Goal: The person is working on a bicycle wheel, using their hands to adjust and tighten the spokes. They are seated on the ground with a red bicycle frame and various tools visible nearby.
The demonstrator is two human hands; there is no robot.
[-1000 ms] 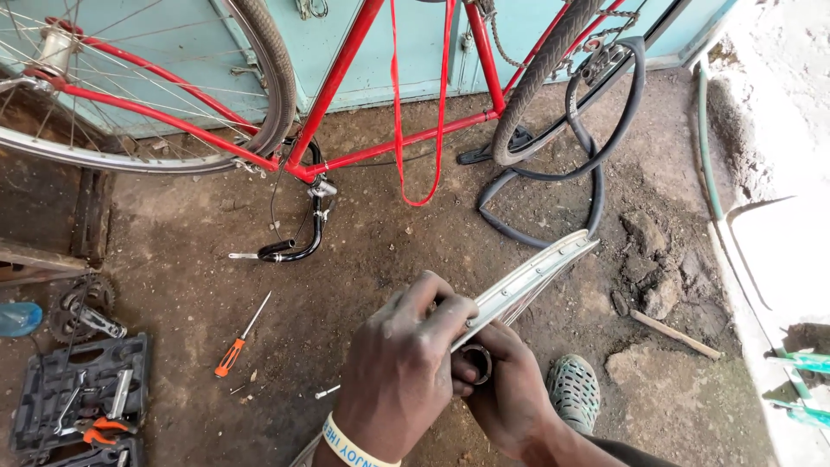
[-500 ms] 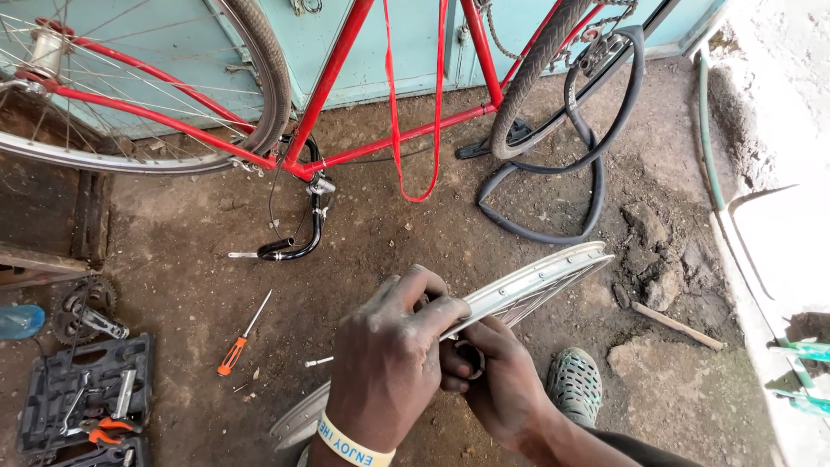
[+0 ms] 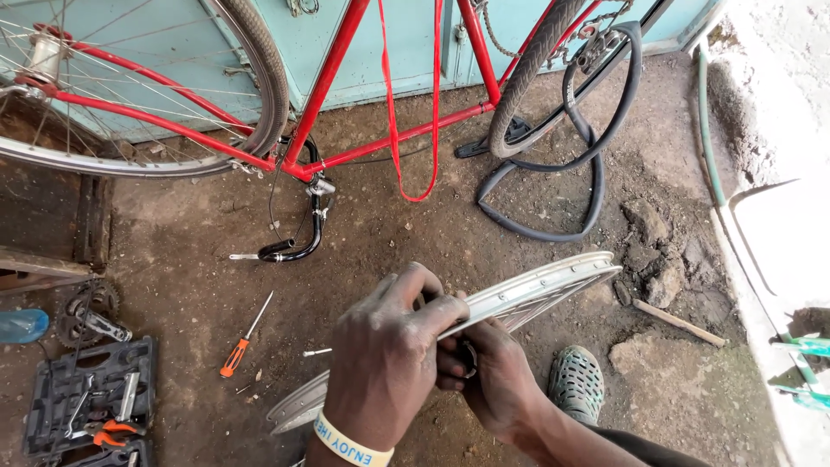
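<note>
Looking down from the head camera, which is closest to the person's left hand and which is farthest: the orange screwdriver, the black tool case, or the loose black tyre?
From the left hand:
1. Orange screwdriver, on the ground just to its left, nearest.
2. Black tool case, farther left, by the picture's lower-left corner.
3. Loose black tyre, up and to the right, beside the red bicycle. It looks about as far as the case, too close to call.
</note>
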